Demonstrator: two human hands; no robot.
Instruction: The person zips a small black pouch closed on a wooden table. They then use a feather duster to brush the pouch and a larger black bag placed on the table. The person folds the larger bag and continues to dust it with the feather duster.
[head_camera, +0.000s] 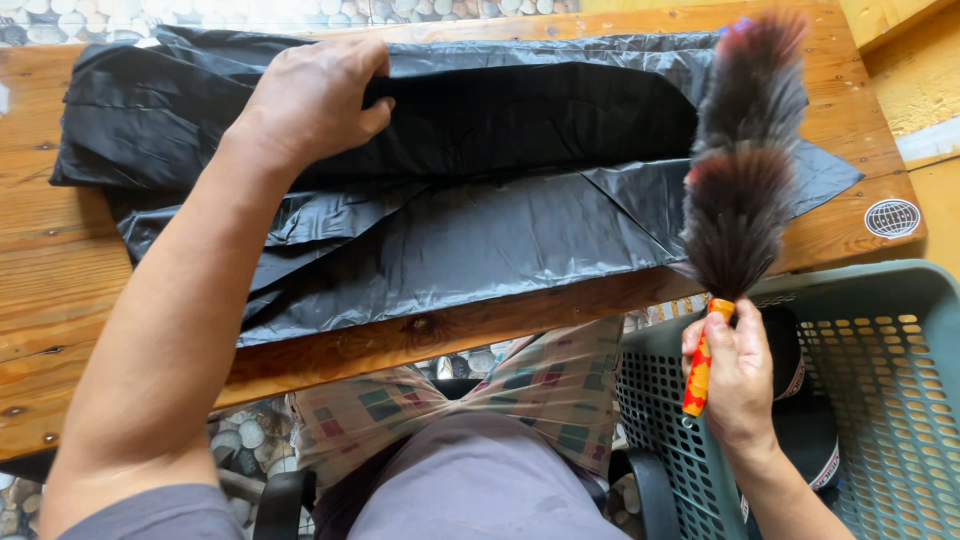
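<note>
A large black plastic bag (480, 200) lies spread and partly folded across a wooden table (60, 270). My left hand (315, 95) rests on the bag's upper fold, fingers curled over its edge. My right hand (738, 375) grips the orange-and-yellow handle of a feather duster (745, 160) whose dark brown plume points up over the bag's right end. The right hand hovers above a grey-green basket.
A grey-green perforated plastic basket (900, 400) stands at the lower right with a dark object (800, 400) inside. A round sticker (892, 218) sits on the table's right end. My lap in patterned cloth (500, 400) is below the table; pebbled floor shows underneath.
</note>
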